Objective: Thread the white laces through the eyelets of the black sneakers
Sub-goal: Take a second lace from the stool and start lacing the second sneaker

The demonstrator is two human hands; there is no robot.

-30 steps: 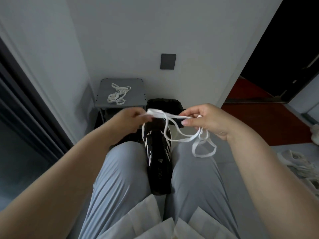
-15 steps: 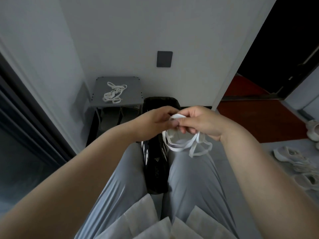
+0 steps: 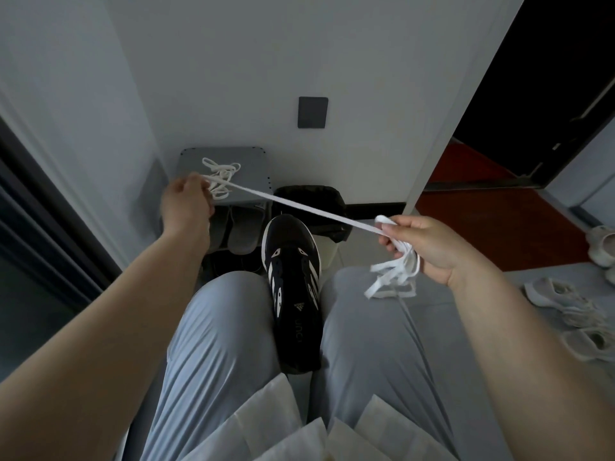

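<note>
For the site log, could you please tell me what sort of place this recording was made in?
Probably a home entryway: a grey shoe rack holding slippers stands against the wall, pale shoes lie on the floor, and a doorway opens at right.

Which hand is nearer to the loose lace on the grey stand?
Left. The left hand is beside the loose lace; the right hand is far to its right, beyond the black sneaker.

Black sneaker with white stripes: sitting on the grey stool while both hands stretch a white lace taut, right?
No: the head view shows the black sneaker wedged between the thighs, not on the grey stool. Left hand and right hand do stretch the white lace taut.
</note>
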